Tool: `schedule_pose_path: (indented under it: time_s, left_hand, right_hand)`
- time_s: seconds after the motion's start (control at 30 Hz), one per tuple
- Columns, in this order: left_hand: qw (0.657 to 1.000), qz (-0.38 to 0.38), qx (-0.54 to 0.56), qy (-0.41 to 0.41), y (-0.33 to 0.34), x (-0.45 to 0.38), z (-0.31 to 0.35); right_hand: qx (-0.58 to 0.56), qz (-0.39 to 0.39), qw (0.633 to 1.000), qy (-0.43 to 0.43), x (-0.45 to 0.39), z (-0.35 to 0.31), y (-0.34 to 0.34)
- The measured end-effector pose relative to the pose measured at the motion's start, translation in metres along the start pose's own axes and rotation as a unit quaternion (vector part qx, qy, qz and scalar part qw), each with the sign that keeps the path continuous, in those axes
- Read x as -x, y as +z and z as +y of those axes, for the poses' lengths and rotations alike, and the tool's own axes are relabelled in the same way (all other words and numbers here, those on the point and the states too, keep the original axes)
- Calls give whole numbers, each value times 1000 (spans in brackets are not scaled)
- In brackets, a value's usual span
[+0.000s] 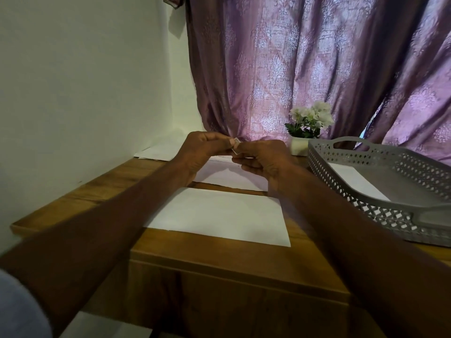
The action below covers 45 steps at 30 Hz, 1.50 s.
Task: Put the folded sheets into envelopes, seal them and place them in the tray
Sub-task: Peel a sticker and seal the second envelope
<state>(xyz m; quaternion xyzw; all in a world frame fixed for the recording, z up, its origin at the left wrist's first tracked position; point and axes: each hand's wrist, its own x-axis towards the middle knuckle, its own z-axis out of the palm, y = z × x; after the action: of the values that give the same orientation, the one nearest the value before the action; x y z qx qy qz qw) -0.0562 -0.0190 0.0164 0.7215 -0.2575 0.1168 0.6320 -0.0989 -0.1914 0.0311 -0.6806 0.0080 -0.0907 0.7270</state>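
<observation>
Above the desk [219,254], both hands raised and meeting over the far envelope; left hand [202,152] and right hand [261,159] each pinch a tiny pale strip [236,145] between fingertips; too small to identify, likely a seal liner or tape bit. Near envelope [219,213] lies flat at the desk's front; far envelope [231,176] flat just behind it, partly under the hands; one white piece already in the tray [366,152] at right; more paper [156,150] by the wall. Handling judgement: envelopes light, thin, floppy, crease easily, slide on smooth wood; take by a long edge or corner, thumb on top, fingers under; press the flap flat with straight fingers; strip likely sticky, clings to skin.
</observation>
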Motion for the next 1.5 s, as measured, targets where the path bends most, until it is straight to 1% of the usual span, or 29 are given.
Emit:
schedule_pose_path:
  time_s: [0.07,0.2,0.5,0.63,0.8,0.97,1.2,1.5]
  left_hand:
    - [1000,-4,-3,1,0,-1,0]
    - [999,-9,-46,5,0,-2,2]
    - [1000,-26,-1,5,-5,-3,4]
    - [999,-42,12,3,-5,-3,3]
    - [999,-38,37,0,-4,-2,0]
    - [996,-29,80,-16,-2,-3,0]
    - [1000,-15,20,-2,-1,-4,-2]
    - [1000,5,-13,-12,1,-7,-6]
  right_hand:
    - [-2,0,1000,1,-1,0,1]
    - [-2,8,1000,-4,-3,3,3]
    - [-31,-22,999,-5,-3,4,1]
    - [-35,-17,999,-7,0,4,0]
    - [-46,-41,998,-6,4,4,-1]
    - [-40,-19,999,-1,1,3,-1]
    - [-41,-25,999,-4,1,4,-1]
    - [-18,-17,1000,-1,1,8,1]
